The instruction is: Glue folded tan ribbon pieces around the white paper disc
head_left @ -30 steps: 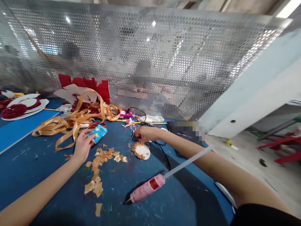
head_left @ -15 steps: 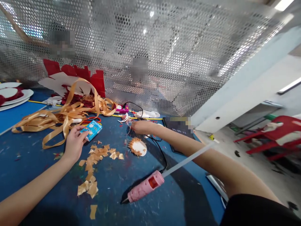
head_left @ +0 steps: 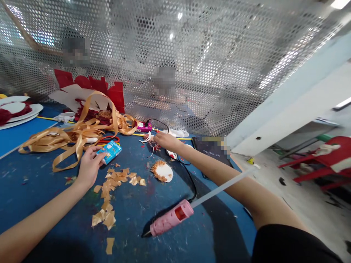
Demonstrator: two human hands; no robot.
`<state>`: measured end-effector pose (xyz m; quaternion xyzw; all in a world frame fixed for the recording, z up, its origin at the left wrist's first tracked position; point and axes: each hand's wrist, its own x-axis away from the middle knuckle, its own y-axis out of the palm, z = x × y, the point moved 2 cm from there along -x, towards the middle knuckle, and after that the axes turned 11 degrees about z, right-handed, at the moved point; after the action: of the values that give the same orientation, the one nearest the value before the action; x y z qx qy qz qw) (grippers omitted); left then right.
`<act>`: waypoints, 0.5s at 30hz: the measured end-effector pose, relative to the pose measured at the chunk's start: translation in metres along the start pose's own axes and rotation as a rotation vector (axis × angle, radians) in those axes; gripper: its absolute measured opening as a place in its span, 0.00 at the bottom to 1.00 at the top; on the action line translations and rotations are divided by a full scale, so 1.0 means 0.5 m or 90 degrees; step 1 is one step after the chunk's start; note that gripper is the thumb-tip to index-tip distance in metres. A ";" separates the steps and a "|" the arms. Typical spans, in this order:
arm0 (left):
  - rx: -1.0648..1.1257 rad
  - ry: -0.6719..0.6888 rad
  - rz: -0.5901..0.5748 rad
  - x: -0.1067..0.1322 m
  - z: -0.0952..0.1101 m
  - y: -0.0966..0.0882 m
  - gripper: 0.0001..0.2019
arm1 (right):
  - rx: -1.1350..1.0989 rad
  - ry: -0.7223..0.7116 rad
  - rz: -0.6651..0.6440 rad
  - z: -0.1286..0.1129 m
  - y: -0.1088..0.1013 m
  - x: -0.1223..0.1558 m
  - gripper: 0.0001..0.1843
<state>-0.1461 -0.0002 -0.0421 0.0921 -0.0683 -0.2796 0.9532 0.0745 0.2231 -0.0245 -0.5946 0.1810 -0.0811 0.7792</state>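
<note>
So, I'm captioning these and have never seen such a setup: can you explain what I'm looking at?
There is no machine: these are a person's two bare hands. Every picture comes from one camera worn on the person's head, looking forward and down. The left hand holds a small blue printed box. The right hand is stretched across the scuffed dark-blue tabletop; its fingertips are hard to see, so I can't tell whether it holds anything. Nearer the camera lie golden fabric scraps, a round white disc partly edged with golden-brown frills, and a pink cylindrical glue gun with a pale translucent stick. Shiny golden ribbon lies in loops farther left.
</note>
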 end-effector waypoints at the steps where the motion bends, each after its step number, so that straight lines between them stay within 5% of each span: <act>1: 0.001 -0.002 0.001 0.000 0.000 0.000 0.16 | -0.011 0.000 0.012 0.004 -0.006 -0.005 0.18; 8: -0.001 -0.009 -0.005 0.004 0.005 0.000 0.15 | -0.188 -0.093 0.014 -0.006 -0.036 -0.024 0.12; 15: 0.006 -0.015 -0.011 0.003 0.003 0.000 0.15 | -0.307 -0.146 -0.097 -0.033 0.009 0.027 0.14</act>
<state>-0.1451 -0.0014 -0.0407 0.0935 -0.0799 -0.2884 0.9496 0.0801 0.2048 -0.0352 -0.7799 0.0603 -0.0263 0.6224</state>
